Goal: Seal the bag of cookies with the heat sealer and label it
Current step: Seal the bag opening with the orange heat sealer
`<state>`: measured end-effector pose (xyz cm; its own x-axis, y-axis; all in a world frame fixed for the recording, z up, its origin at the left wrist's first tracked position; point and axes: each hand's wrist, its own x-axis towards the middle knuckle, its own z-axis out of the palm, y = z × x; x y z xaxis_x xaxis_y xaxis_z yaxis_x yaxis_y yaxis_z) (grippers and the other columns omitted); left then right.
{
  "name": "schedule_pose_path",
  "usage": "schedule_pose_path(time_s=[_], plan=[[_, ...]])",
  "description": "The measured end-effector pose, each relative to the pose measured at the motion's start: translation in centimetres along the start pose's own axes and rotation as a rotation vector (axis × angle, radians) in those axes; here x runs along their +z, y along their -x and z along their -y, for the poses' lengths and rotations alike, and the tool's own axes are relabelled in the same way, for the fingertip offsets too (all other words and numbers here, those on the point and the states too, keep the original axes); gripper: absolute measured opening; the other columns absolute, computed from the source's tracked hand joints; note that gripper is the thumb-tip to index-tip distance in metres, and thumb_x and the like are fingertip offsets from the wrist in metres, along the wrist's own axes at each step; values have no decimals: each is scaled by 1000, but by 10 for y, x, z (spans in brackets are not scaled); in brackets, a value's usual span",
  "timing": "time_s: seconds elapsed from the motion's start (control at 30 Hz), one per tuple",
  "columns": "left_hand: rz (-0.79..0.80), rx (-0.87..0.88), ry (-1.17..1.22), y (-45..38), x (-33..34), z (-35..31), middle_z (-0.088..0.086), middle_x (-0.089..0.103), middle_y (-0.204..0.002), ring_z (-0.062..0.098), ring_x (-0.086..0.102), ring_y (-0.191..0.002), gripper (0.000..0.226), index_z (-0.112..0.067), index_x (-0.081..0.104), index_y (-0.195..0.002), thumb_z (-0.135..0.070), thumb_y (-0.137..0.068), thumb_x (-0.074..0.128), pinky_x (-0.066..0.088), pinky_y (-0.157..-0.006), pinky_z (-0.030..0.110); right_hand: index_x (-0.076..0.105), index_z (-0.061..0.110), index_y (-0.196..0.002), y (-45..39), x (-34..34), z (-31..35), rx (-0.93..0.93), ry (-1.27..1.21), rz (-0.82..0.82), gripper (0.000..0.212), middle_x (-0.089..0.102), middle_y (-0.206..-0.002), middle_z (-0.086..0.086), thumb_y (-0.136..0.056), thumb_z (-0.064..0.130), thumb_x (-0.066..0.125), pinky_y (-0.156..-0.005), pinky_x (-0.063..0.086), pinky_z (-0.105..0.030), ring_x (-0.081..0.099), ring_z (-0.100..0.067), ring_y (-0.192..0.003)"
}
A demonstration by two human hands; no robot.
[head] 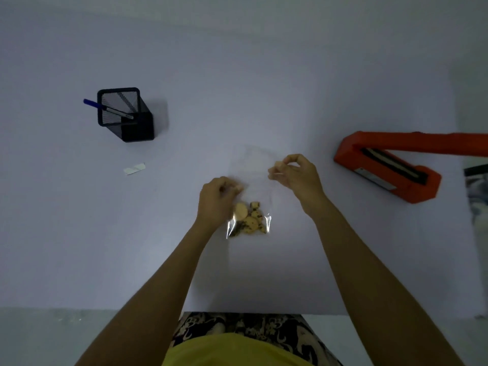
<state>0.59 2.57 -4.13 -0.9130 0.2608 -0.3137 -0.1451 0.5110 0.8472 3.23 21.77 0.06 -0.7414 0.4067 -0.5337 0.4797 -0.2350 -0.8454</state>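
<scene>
At the near edge of the view, a yellow garment (237,351) and a dark patterned cloth (264,327) sit at the person's lap, just below the near edge of the white table (105,233). Two bare forearms reach out from there over the tabletop.

Between the hands lies a clear plastic bag (250,196), its near end resting on the table and holding several cookies (248,217), round and pale with dark specks, bunched together at the bottom. The upper part of the bag is almost invisible against the white surface, and its far edge shows only as a faint outline.

The left hand (217,196) is curled, its fingertips pressed together on the left side of the bag just above the cookies. The right hand (293,174) is a little farther away and to the right, with thumb and fingers pinched on the bag's right edge near its open upper part.

To the left, well apart from the hands, a small white label strip (134,168) lies flat on the table. Farther left and farther away stands a black mesh pen holder (125,114) with a blue pen (105,108) leaning out over its left rim.

On the right, an orange heat sealer (388,165) sits with its arm raised, the dark sealing strip exposed along its base. It runs off the right edge of the view.
</scene>
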Motion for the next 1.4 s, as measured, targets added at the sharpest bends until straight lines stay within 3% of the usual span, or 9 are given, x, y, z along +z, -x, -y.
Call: schedule_pose_path(time_s=[0.1,0.17,0.3,0.4,0.5,0.6,0.8,1.03,1.4], plan=[[141,-80,188,8,7,-16,1,72,-87,13,67,-83,24,-11,67,-88,-25,-96,50,51,-75,20,58,6,-93,15,-19,4,37,-51,-74,10,73,-88,-15,-88,11,65,-70,60,-26,73,-22,-72],[181,-129,274,11,15,-29,4,73,-87,12,69,-79,28,-9,67,-91,-26,-98,47,54,-73,25,63,5,-105,25,-34,2,71,-99,-109,26,75,-94,-11,-87,22,68,-83,58,-32,73,-22,-83],[215,-154,350,16,41,-61,9,62,-72,4,61,-61,36,3,59,-79,-27,-97,49,48,-57,16,69,11,-106,49,-62,-9,128,-25,-86,35,75,-102,-3,-85,38,67,-93,52,-37,70,-18,-97],[283,-160,364,23,67,-86,-4,63,-65,-2,62,-55,25,-2,60,-80,-17,-97,49,45,-50,10,72,7,-96,63,-83,-16,131,-47,-163,29,76,-95,-6,-89,34,63,-91,53,-36,72,-19,-91],[365,-202,385,22,96,-106,10,70,-87,23,72,-75,15,-6,62,-101,-7,-93,50,58,-63,29,72,4,-91,69,-115,-17,130,-130,-275,27,76,-90,-11,-91,29,61,-85,55,-34,72,-24,-88],[388,-207,328,18,128,-125,12,68,-82,32,70,-76,13,-4,62,-94,-7,-92,49,59,-73,43,72,7,-90,70,-149,-16,143,-153,-316,25,77,-86,-7,-90,29,62,-84,55,-35,72,-22,-84],[325,-212,164,19,181,-151,10,72,-70,22,70,-65,32,-5,68,-78,-25,-96,49,53,-54,22,73,10,-88,67,-200,-15,192,-185,-328,15,77,-87,-4,-87,23,65,-80,54,-33,71,-21,-84],[301,-215,115,13,209,-170,11,73,-74,23,71,-67,20,-9,67,-87,-14,-94,49,52,-55,23,72,4,-87,52,-231,-15,230,-290,-363,18,75,-82,-11,-90,19,62,-74,55,-34,70,-27,-80],[284,-237,103,6,234,-185,6,74,-79,17,69,-69,26,-10,69,-82,-20,-95,49,48,-56,20,71,6,-85,30,-252,-14,186,-255,-379,22,75,-80,-9,-91,24,62,-78,55,-37,71,-23,-79]])
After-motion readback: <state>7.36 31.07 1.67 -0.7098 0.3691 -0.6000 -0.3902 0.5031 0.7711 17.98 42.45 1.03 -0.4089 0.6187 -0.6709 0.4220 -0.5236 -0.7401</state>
